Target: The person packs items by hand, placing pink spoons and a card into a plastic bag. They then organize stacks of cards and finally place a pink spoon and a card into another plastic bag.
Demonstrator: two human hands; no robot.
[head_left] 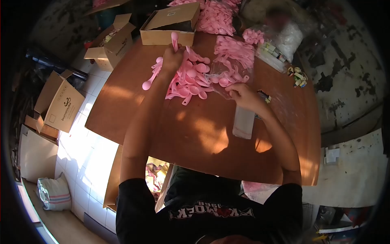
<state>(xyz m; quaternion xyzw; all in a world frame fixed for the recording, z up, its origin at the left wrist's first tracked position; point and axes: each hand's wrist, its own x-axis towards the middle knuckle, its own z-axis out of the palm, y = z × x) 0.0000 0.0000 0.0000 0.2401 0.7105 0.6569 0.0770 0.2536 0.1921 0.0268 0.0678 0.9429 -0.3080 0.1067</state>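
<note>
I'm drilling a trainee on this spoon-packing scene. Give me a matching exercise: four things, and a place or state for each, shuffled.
1 left hand
2 right hand
3 pile of pink spoons
4 open cardboard box

a at the table's far edge
b grips one pink spoon
c rests on a clear bag
d heaped on the table between the hands

Pairs: 1-b, 2-c, 3-d, 4-a

pink spoon (174,40): one, plastic, upright with bowl up, pinched in left hand (172,59) at far centre. spoon pile (191,83): same pink, loose and overlapping, just below it. clear bag (243,122): flat, near-right of pile.
</note>
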